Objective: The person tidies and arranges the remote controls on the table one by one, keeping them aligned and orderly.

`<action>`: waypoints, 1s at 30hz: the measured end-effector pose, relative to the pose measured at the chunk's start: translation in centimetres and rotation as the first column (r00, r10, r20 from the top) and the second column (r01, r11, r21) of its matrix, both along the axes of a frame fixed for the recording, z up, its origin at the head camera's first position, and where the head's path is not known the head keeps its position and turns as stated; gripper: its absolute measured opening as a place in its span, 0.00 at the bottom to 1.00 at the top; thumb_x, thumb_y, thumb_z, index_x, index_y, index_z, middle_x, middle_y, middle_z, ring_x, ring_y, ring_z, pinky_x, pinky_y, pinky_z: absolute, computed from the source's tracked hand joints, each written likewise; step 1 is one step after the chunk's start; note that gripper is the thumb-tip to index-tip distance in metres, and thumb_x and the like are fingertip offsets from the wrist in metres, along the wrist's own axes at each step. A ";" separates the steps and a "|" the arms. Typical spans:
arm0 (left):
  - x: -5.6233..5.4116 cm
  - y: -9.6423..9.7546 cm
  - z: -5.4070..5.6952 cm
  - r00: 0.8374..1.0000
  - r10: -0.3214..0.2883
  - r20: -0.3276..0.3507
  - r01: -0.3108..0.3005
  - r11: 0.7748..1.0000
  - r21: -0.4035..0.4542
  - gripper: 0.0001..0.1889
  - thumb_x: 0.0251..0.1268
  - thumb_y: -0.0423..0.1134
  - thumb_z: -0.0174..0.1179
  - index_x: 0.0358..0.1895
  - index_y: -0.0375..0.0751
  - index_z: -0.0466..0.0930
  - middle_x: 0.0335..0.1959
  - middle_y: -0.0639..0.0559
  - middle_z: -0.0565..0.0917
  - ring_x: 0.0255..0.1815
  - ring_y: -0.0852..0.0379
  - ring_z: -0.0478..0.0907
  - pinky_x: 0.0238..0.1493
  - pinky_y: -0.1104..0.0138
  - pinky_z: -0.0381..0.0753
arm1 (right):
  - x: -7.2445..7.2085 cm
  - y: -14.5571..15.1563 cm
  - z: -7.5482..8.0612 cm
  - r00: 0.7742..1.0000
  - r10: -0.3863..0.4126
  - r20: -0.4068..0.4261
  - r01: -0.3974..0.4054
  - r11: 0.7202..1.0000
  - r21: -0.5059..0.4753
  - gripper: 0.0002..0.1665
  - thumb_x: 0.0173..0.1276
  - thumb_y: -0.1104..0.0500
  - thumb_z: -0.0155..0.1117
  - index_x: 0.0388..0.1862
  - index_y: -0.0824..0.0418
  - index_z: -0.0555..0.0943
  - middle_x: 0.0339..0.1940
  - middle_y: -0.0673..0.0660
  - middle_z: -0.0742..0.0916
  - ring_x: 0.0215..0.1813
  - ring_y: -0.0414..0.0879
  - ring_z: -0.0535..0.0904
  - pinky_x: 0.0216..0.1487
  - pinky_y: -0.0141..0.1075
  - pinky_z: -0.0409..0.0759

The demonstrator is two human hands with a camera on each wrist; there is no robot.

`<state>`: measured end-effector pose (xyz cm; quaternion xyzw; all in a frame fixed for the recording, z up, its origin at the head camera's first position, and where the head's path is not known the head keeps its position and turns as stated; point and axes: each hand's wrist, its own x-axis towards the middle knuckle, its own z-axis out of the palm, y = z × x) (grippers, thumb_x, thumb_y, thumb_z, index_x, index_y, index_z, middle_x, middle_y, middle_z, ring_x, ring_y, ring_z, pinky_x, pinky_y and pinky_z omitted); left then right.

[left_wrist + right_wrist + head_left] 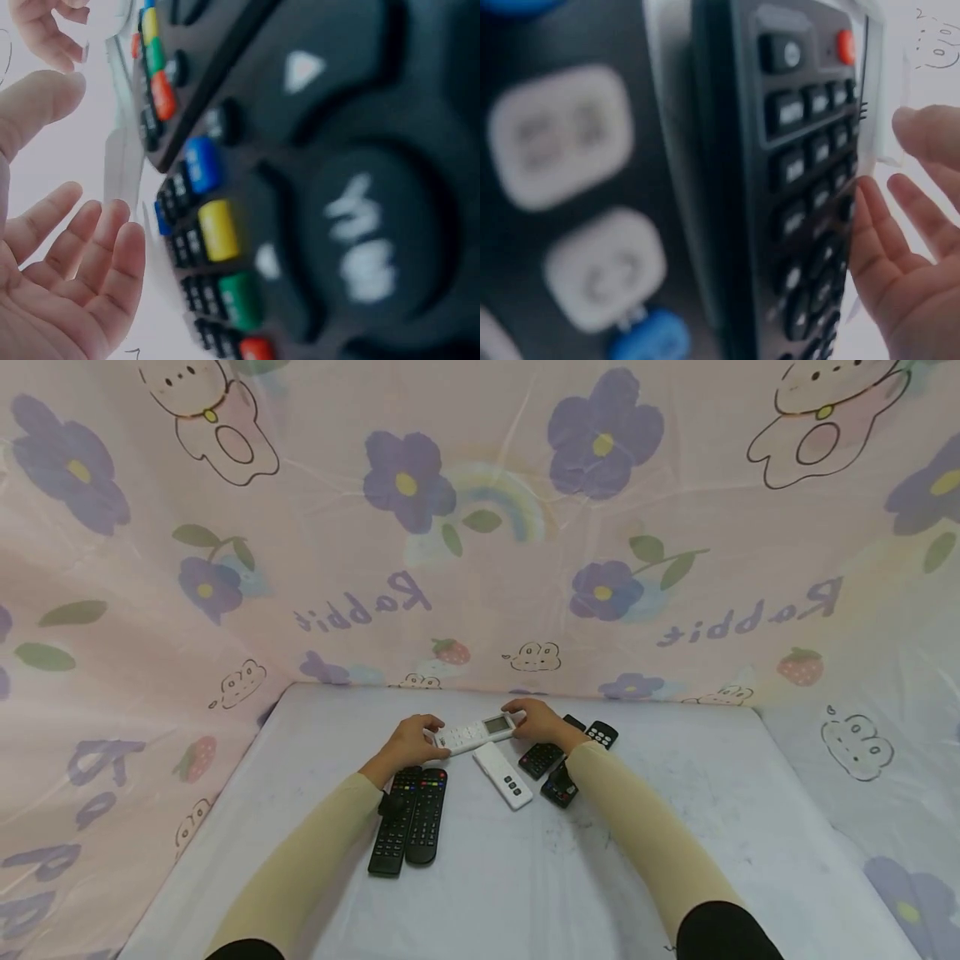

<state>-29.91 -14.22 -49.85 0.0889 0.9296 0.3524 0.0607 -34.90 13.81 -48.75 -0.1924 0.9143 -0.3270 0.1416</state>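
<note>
A white air-conditioner remote [474,734] with a grey display lies slantwise on the table, between the two hands. My left hand [408,743] is at its left end, thumb on the near side and fingers on the far side. At the display end, my right hand [538,723] reaches around in the same way. The left wrist view shows the left hand [67,285] with fingers spread and relaxed, thumb apart. Fairly straight fingers of the right hand [900,262] come close to the white remote's end [885,142] in the right wrist view.
A second white remote [502,775] lies just in front. Two black remotes [426,818] lie side by side under the left wrist. More black remotes [538,762] lie beneath the right wrist, partly hidden. Patterned cloth [480,568] hangs behind the white table [525,885].
</note>
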 end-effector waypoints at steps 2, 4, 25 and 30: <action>0.0 0.1 -0.2 1.000 -0.006 0.001 0.006 1.000 -0.002 0.30 0.47 0.44 0.75 0.57 0.41 0.78 0.52 0.46 0.79 0.42 0.56 0.78 0.39 0.67 0.80 | -0.2 0.1 -0.2 1.000 -0.002 0.009 0.002 1.000 -0.004 0.33 0.58 0.68 0.64 0.65 0.60 0.73 0.64 0.64 0.77 0.52 0.53 0.81 0.44 0.38 0.82; 0.1 0.1 -0.3 1.000 -0.007 0.007 0.007 1.000 0.006 0.31 0.46 0.43 0.75 0.57 0.41 0.78 0.52 0.45 0.78 0.42 0.56 0.78 0.39 0.67 0.79 | -0.4 0.2 -0.4 1.000 -0.007 0.016 0.007 1.000 -0.007 0.33 0.58 0.68 0.64 0.65 0.59 0.73 0.64 0.63 0.77 0.53 0.53 0.80 0.46 0.39 0.82; 0.2 0.0 0.4 0.994 0.057 0.089 -0.053 0.998 -0.037 0.31 0.46 0.42 0.75 0.57 0.38 0.77 0.53 0.43 0.80 0.50 0.50 0.76 0.57 0.55 0.76 | 0.0 -0.7 -0.3 0.999 -0.032 0.029 0.032 0.999 0.001 0.31 0.61 0.67 0.64 0.65 0.61 0.73 0.63 0.64 0.78 0.53 0.52 0.80 0.51 0.41 0.80; 0.0 0.0 0.3 0.986 0.079 0.146 -0.083 0.996 0.021 0.30 0.46 0.40 0.75 0.55 0.37 0.77 0.46 0.45 0.82 0.44 0.52 0.78 0.47 0.61 0.79 | 0.2 -0.7 -0.2 0.998 -0.050 0.033 0.050 0.999 0.007 0.31 0.61 0.67 0.64 0.65 0.61 0.73 0.63 0.63 0.79 0.52 0.51 0.80 0.53 0.42 0.79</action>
